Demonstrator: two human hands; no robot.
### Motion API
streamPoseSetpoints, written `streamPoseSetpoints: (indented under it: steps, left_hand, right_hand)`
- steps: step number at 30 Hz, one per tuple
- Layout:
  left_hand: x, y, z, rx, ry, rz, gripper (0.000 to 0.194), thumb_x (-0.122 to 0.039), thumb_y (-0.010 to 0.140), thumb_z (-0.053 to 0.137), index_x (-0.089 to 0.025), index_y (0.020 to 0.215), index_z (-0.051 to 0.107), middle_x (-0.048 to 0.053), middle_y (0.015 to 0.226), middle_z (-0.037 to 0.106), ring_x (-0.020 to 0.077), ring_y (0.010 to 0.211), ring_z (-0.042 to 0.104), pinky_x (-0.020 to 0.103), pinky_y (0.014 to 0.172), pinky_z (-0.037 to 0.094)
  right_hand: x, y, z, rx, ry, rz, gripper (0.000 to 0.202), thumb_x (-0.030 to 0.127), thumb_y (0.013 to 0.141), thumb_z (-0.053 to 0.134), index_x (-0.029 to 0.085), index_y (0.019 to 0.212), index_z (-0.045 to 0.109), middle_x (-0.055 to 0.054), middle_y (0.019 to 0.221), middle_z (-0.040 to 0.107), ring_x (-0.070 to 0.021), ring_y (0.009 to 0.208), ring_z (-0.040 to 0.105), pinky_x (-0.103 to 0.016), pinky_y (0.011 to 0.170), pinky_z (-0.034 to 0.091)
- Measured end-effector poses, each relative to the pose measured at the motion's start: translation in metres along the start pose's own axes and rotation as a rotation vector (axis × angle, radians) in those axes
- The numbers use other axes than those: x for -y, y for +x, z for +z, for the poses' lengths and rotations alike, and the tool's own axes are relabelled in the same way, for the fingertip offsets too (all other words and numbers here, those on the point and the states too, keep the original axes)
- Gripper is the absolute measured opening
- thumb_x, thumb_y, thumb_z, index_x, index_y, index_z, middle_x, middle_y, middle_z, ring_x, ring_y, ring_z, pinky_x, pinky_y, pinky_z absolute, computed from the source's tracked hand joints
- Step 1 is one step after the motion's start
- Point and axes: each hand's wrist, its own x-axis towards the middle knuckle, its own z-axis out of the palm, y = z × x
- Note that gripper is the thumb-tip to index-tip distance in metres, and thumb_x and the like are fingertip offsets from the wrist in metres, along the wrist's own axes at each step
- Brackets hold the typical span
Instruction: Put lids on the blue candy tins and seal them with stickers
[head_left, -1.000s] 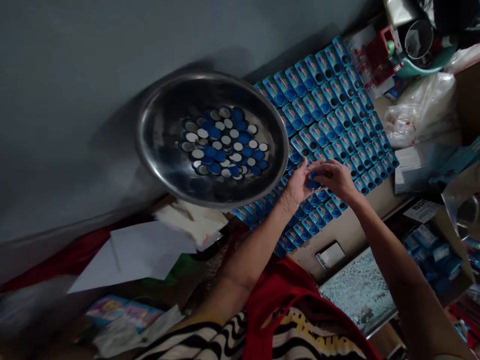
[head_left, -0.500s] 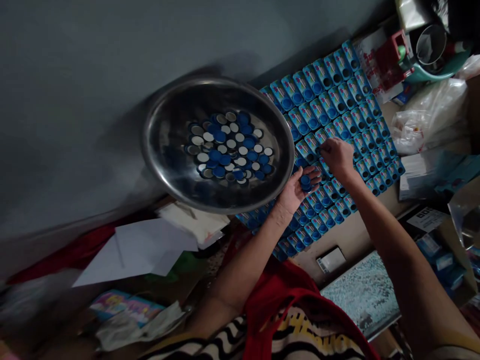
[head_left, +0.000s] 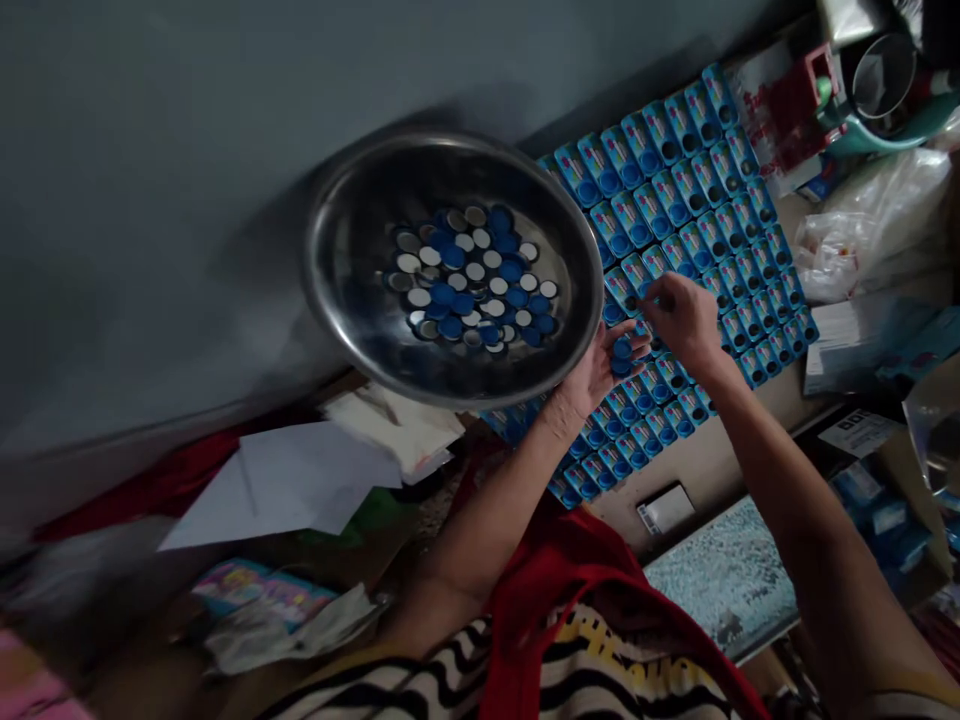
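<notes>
Palm up, my left hand (head_left: 598,368) holds several blue discs (head_left: 622,355) by the right rim of a large metal bowl (head_left: 330,310). Blue and white discs (head_left: 475,271) lie loose in that bowl. My right hand (head_left: 681,318) has its fingers pinched together over the rows of blue packs (head_left: 621,155); whatever is between the fingertips is too small to make out. Many packs carry a blue disc at one end, while others toward the right show a dark round spot there.
Clear plastic bags (head_left: 874,225) and a teal basin (head_left: 877,140) are at the right. A speckled tray (head_left: 724,580) and a small white box (head_left: 664,510) lie nearer my body. White paper (head_left: 277,480) is at the left, below the grey wall (head_left: 150,150).
The view has shifted, so the bowl and packs appear slightly farther right and higher. My right hand stays over the packs, and my left still holds the discs.
</notes>
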Motion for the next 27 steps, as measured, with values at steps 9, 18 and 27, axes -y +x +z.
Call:
streamPoseSetpoints:
  steps: [9,18,27]
  left_hand:
    - [0.014,0.007,0.000,-0.050,0.082,-0.070,0.045,-0.046,0.112,0.045,-0.019,0.131,0.076,0.012,0.111,0.084,0.0256,0.109,0.080,0.044,0.105,0.062]
    - [0.004,0.002,-0.013,-0.078,0.110,0.051,0.041,-0.045,0.110,0.052,-0.015,0.120,0.078,0.017,0.117,0.083,0.0290,0.120,0.077,0.044,0.110,0.057]
    - [0.001,0.008,-0.026,0.041,0.101,0.105,0.042,-0.050,0.107,0.057,-0.017,0.125,0.076,0.014,0.129,0.080,0.0263,0.124,0.075,0.036,0.103,0.059]
  right_hand:
    - [-0.007,-0.051,0.021,0.248,0.183,-0.148,0.023,0.012,0.085,0.068,0.024,0.096,0.084,-0.004,0.098,0.071,-0.0160,0.082,0.067,-0.027,0.077,0.051]
    - [0.008,0.019,0.018,0.053,-0.063,0.050,0.027,0.019,0.092,0.062,0.021,0.107,0.084,-0.007,0.106,0.081,-0.0238,0.097,0.074,-0.032,0.085,0.052]
    - [0.005,0.061,0.023,0.162,-0.292,0.157,0.027,0.033,0.088,0.079,0.025,0.113,0.072,-0.005,0.104,0.079,-0.0278,0.099,0.072,-0.036,0.083,0.053]
